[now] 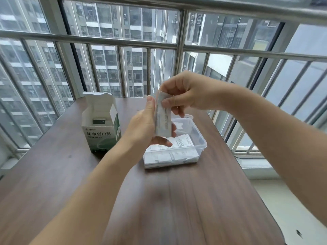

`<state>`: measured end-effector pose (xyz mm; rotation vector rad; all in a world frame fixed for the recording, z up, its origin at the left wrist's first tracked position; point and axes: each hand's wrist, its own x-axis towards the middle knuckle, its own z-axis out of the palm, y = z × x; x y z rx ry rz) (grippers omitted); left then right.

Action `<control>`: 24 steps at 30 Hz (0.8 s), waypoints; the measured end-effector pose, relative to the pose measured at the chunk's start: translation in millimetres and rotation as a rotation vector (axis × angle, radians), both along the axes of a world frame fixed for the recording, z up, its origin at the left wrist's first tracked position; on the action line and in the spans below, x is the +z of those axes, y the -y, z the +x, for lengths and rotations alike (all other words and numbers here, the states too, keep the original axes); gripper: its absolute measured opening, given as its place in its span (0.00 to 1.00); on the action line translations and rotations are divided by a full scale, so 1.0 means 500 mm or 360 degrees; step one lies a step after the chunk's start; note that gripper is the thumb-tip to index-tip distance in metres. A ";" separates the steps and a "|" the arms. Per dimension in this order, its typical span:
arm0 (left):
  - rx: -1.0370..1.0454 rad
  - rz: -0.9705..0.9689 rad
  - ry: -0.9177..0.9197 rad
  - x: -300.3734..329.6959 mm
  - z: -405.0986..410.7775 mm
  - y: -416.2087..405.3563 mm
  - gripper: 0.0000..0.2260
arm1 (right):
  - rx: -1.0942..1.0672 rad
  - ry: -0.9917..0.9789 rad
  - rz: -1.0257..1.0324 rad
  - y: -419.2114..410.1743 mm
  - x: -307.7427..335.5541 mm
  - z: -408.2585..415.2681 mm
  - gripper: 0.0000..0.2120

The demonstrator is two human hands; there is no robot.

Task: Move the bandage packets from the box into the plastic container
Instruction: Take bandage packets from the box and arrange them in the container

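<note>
Both hands, left hand (144, 126) and right hand (185, 92), grip a stack of bandage packets (162, 119) above the plastic container (198, 138), beside the open box (101, 122)

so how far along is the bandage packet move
Done: several packets already lie in the plastic container. In hand: the left hand and right hand hold a stack of packets above it. Left: whether the open box still holds any cannot be told.

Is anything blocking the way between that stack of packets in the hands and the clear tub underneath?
Nothing visible does. Both the left hand and right hand hold the stack of packets above the plastic container, which is lidless and already holds packets.
</note>
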<state>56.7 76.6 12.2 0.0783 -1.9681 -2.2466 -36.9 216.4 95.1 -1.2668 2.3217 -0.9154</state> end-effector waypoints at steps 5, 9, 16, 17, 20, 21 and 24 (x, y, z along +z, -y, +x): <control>0.0450 -0.1272 -0.0535 -0.069 -0.001 0.048 0.21 | -0.0175 -0.0254 0.0589 -0.021 0.015 -0.082 0.08; 0.0423 -0.1688 -0.0635 -0.117 0.006 0.065 0.20 | -0.0222 -0.0262 0.1139 -0.011 -0.035 -0.119 0.08; 0.0294 -0.2003 -0.0676 -0.154 0.012 0.072 0.22 | -0.0208 -0.0243 0.1346 0.009 -0.089 -0.144 0.07; 0.0274 -0.2034 -0.0679 -0.153 0.010 0.072 0.22 | -0.0201 -0.0241 0.1367 0.011 -0.090 -0.143 0.07; 0.0233 -0.2104 -0.0678 -0.158 0.006 0.069 0.22 | -0.0167 -0.0285 0.1462 0.020 -0.094 -0.139 0.05; 0.0229 -0.2113 -0.0674 -0.161 0.006 0.069 0.22 | -0.0149 -0.0336 0.1505 0.024 -0.098 -0.137 0.06; 0.0224 -0.2112 -0.0663 -0.167 0.004 0.068 0.21 | -0.0095 -0.0549 0.1642 0.034 -0.110 -0.122 0.07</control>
